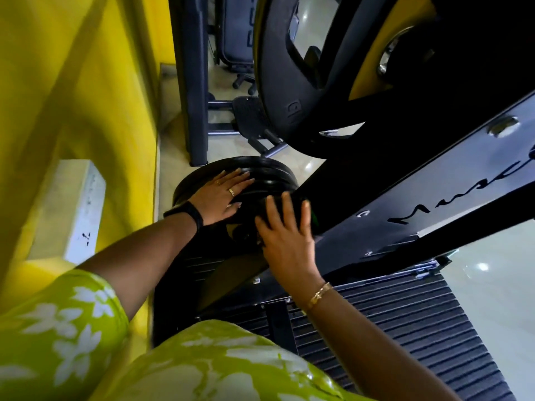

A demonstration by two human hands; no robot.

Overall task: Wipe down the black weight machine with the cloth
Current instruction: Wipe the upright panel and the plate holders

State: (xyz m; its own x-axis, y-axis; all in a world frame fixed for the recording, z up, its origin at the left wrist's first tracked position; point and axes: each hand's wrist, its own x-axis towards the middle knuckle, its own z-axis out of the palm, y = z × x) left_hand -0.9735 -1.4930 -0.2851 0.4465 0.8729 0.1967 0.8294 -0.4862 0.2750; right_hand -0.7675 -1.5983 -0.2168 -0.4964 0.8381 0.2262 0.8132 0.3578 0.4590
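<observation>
My left hand lies flat, fingers spread and gripping nothing, on the rims of a stack of black weight plates that sits low on the black weight machine, near the yellow wall on the left. My right hand is just to the right of it, also spread open with the palm pressed down where the plates meet the machine's slanting frame; something dark shows under that palm, but I cannot tell whether it is a cloth. The machine fills the right and far side of the view: a broad black beam runs up to the right, glossy, with a handwritten-style logo cut into it and a chrome bolt head near its far end. Above it hangs a large black plate with grip openings and a yellow centre. Close to me, below my right wrist, is a ribbed black footplate. I wear a black band on the left wrist, a gold bracelet on the right and a green floral sleeve.
</observation>
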